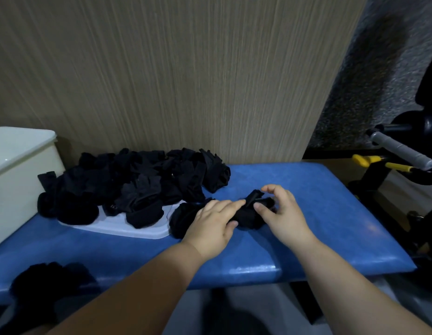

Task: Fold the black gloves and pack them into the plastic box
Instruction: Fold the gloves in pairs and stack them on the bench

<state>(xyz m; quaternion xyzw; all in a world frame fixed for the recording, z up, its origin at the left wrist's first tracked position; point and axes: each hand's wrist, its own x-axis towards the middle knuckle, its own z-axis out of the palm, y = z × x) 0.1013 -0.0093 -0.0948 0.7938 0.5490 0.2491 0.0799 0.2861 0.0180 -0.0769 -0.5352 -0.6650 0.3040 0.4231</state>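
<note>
**Both hands on one black glove at mid-tabletop**

The left hand (213, 221) lies palm down, its forearm reaching in from the near left. Its fingers (230, 204) are stretched out nearly straight and point right, pressing flat on the black glove (248, 217). The thumb rests against the glove's near edge.

The right hand (283, 213) comes in from the near right with the wrist slightly raised. Its fingers (274, 189) arch over the right end of the same glove. The thumb is set on the fabric from the near side, so this end looks pinched between thumb and curled fingers. A fold of the glove stands up between the two hands.

The glove lies on the blue padded tabletop (318, 213), right of centre, with its left end bunched under the left hand. Just to its left is a white lid (128, 229), flat on the tabletop. The pile of black gloves (137, 182) covers part of the lid and reaches back to the wood-grain wall (186, 81). The plastic box (16, 184) stands at the far left, touching the pile. A second dark heap (48, 279) sits at the near left edge, too dim to make out.
</note>
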